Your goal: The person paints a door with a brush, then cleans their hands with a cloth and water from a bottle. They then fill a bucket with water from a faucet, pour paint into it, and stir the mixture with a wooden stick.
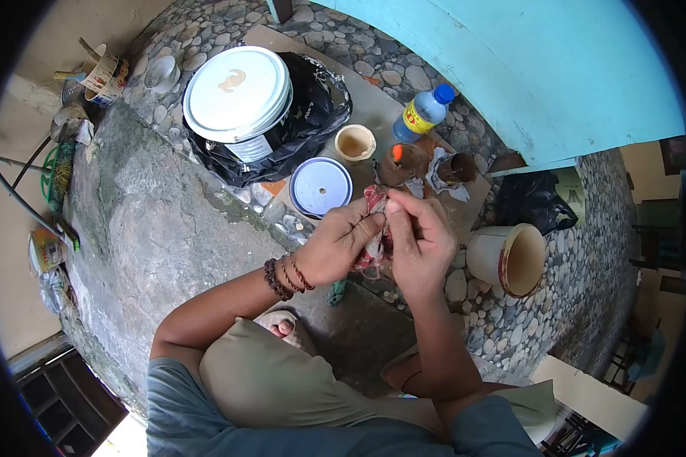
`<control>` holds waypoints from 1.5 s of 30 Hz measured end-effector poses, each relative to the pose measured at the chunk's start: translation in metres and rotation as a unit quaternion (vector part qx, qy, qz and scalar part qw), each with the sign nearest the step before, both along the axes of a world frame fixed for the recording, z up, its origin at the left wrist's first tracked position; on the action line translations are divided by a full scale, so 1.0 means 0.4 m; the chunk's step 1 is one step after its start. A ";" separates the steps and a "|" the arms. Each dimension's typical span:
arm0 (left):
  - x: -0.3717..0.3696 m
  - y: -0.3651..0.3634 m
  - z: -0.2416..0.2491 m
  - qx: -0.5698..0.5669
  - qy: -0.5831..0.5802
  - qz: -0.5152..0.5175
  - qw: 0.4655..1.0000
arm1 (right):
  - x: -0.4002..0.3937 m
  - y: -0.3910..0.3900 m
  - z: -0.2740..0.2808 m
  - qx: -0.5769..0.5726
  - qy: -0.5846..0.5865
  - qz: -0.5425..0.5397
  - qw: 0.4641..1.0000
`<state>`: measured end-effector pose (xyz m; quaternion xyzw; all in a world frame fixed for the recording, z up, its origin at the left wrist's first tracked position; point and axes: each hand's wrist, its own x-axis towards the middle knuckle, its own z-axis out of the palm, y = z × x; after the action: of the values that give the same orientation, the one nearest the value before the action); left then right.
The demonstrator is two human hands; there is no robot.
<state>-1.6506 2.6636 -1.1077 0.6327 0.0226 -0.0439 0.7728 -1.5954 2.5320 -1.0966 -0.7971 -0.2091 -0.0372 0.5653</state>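
Person seen from above. Blue-grey short-sleeved shirt [187,415], sleeves ending approx at upper arm on both sides; forearms bare. Khaki/beige trousers [267,385], loose fabric w/ creases over the knee. Left hand [335,247]: wrist carries approx 3 bracelets [286,276], 1 of dark brown round beads, the others thinner, reddish-brown. Right hand [419,240]: no rings or bands visible; thin dark band further up the right forearm. Bare toes [283,326] show beside the knee, no footwear visible.
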 end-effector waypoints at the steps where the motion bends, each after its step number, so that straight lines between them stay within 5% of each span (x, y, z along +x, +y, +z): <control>1: -0.002 0.005 0.006 0.097 -0.029 0.007 0.995 | 0.004 0.010 -0.002 0.047 0.020 -0.030 0.998; 2: -0.003 0.003 0.013 0.097 -0.029 0.007 0.995 | 0.005 0.010 0.010 0.072 0.163 -0.058 0.982; 8: -0.014 0.007 0.003 0.116 -0.074 0.127 0.982 | -0.033 0.030 -0.010 0.016 0.017 0.031 0.999; 11: -0.014 0.021 0.009 -0.040 0.061 0.200 0.977 | -0.089 0.060 0.024 -0.014 -0.077 0.084 0.993; 13: -0.009 0.027 0.009 0.016 0.012 0.234 0.972 | -0.091 0.048 0.030 0.000 -0.003 0.135 0.991; 17: -0.009 0.039 -0.004 -0.085 0.021 0.209 0.974 | -0.051 0.069 0.044 0.031 -0.046 0.206 0.977; 19: -0.008 -0.010 -0.003 -0.101 -0.017 0.289 0.952 | -0.052 0.108 0.033 0.075 0.016 0.221 0.972; 20: -0.005 -0.017 -0.009 0.038 -0.097 0.330 0.938 | -0.059 0.124 0.035 0.075 0.014 0.221 0.972; 23: -0.015 0.041 -0.039 0.158 -0.147 0.280 0.935 | -0.091 0.150 0.046 -0.034 -0.077 0.182 0.980; 24: -0.012 0.066 -0.051 0.560 -0.217 0.302 0.740 | -0.110 0.150 0.048 -0.029 -0.091 0.213 0.972; 25: -0.014 0.087 -0.054 0.535 -0.156 0.295 0.776 | -0.125 0.150 0.050 -0.023 -0.104 0.245 0.964; 27: -0.008 0.091 -0.065 0.641 -0.172 0.318 0.677 | -0.110 0.146 0.064 -0.001 -0.091 0.258 0.962; 28: -0.005 0.067 -0.060 0.317 -0.157 0.330 0.875 | -0.079 0.144 0.080 0.008 -0.066 0.262 0.963; 29: -0.010 0.032 -0.056 -0.055 -0.118 0.293 0.947 | -0.054 0.146 0.094 0.015 -0.037 0.264 0.964; 30: -0.028 0.015 -0.034 0.147 -0.152 0.302 0.930 | -0.035 0.157 0.102 -0.010 -0.045 0.235 0.971; 31: -0.033 0.021 -0.035 0.149 -0.152 0.305 0.928 | -0.045 0.161 0.102 -0.008 -0.046 0.239 0.970; 33: -0.030 0.042 -0.045 -0.060 -0.052 0.329 0.941 | -0.075 0.165 0.102 -0.023 -0.149 0.249 0.957; 34: -0.023 0.051 -0.030 -0.165 -0.001 0.335 0.928 | -0.098 0.152 0.116 -0.017 -0.087 0.286 0.954; 35: 0.002 0.077 -0.010 -0.391 0.029 0.281 0.876 | -0.108 0.144 0.117 -0.016 -0.088 0.289 0.953; 36: -0.004 0.093 -0.056 0.004 -0.046 0.339 0.940 | -0.111 0.138 0.115 0.076 -0.004 0.332 0.940; 37: -0.002 0.108 -0.058 0.397 -0.112 0.342 0.844 | -0.103 0.131 0.111 0.167 0.080 0.372 0.910; 38: -0.003 0.099 -0.057 0.123 -0.026 0.339 0.932 | -0.075 0.110 0.095 0.220 0.172 0.366 0.888; 39: 0.003 0.077 0.009 -0.163 0.062 0.303 0.937 | -0.054 0.116 0.100 0.364 0.219 0.323 0.846; 40: -0.001 0.051 0.042 -0.026 0.107 0.308 0.945 | -0.033 0.123 0.137 0.417 0.234 0.303 0.824; 41: -0.003 0.035 0.058 -0.128 0.097 0.321 0.933 | -0.025 0.135 0.134 0.418 0.235 0.302 0.824; 43: -0.008 0.012 0.021 -0.027 -0.051 0.311 0.949 | -0.019 0.162 0.116 0.457 0.278 0.305 0.788; 44: -0.005 0.019 0.004 -0.026 -0.053 0.313 0.948 | -0.026 0.162 0.095 0.419 0.250 0.316 0.814; 45: -0.001 0.033 -0.002 -0.132 -0.018 0.305 0.943 | -0.034 0.161 0.096 0.418 0.250 0.321 0.812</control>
<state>-1.6511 2.6770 -1.1084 0.4889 0.1943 0.2027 0.8259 -1.6089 2.5964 -1.0581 -0.3528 -0.2683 0.2633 0.8568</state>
